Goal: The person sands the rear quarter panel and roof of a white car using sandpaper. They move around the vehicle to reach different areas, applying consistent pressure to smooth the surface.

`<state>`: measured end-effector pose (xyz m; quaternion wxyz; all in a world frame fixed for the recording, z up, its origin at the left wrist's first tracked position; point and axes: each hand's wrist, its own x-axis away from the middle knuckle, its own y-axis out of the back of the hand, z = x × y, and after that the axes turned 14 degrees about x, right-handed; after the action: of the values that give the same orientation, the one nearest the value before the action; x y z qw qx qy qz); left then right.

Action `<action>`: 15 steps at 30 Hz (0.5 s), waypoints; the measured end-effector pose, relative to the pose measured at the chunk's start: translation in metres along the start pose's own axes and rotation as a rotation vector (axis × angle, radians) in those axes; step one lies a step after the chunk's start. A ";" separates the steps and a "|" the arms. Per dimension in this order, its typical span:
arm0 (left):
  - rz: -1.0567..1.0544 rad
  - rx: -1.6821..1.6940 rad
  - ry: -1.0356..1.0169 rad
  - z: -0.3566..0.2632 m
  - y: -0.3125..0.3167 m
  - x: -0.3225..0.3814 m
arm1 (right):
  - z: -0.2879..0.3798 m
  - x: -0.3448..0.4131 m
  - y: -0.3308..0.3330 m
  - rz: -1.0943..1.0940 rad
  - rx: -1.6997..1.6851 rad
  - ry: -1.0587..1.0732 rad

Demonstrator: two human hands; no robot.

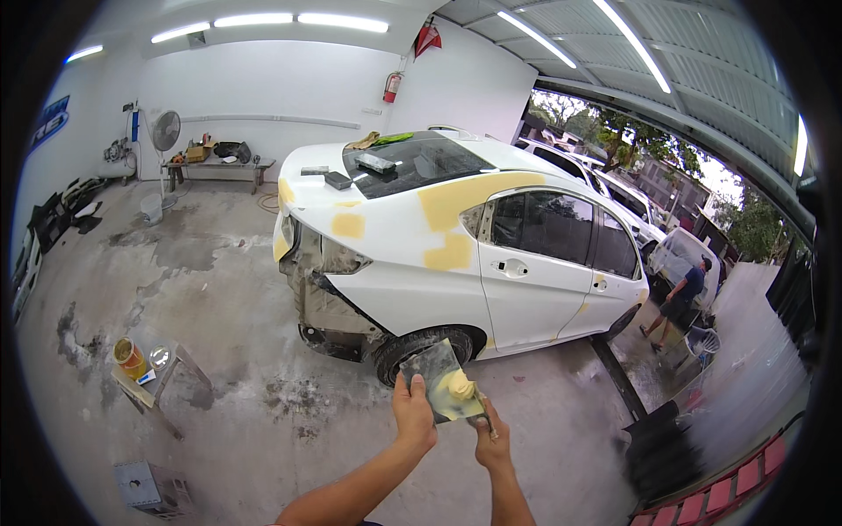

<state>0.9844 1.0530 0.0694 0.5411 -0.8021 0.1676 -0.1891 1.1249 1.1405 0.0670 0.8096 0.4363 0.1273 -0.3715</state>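
Observation:
My left hand (pixel 414 411) grips a flat, partly see-through mixing plate (pixel 431 365) by its left edge, thumb on top. A mound of pale yellow body filler (pixel 459 385) lies on the plate, with a thinner smear below it. At the plate's right corner, my right hand (pixel 492 440) pinches a small filler-smeared spreader (pixel 490 415), partly hidden by the fingers. Beyond both hands stands a white sedan (pixel 421 289) with its rear bumper and tail light off. Yellow filler patches (pixel 454 200) cover parts of its rear quarter panel.
Left, a small wooden stand (pixel 154 388) bears an open can (pixel 129 357), a round lid (pixel 160 357) and a tube (pixel 146 377). A plastic crate (pixel 154 490) sits nearer. Sanding blocks (pixel 338 180) lie on the trunk. A person (pixel 684 292) walks at the right.

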 end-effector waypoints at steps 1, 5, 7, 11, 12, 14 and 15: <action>0.058 0.114 -0.006 0.003 0.001 -0.002 | 0.003 0.001 0.003 0.029 0.086 -0.052; -0.075 0.084 0.191 0.004 -0.001 -0.008 | 0.012 0.001 0.019 -0.192 -0.057 -0.217; -0.098 -0.006 0.090 0.005 0.000 -0.008 | 0.014 -0.001 0.023 -0.263 -0.364 -0.369; -0.054 0.024 0.066 0.009 0.020 -0.016 | 0.004 -0.009 0.033 0.265 0.860 -0.148; -0.064 0.029 0.103 0.012 0.027 -0.018 | -0.001 -0.014 0.035 0.065 0.762 -0.135; -0.075 -0.181 0.201 0.019 0.038 -0.020 | -0.010 -0.022 0.039 0.120 0.597 0.060; -0.045 -0.249 0.273 0.022 0.043 -0.020 | -0.014 -0.025 0.038 0.169 0.560 0.144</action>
<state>0.9746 1.0647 0.0196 0.4055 -0.8333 0.2437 -0.2859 1.1369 1.1769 0.0954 0.6748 0.6767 0.0403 -0.2917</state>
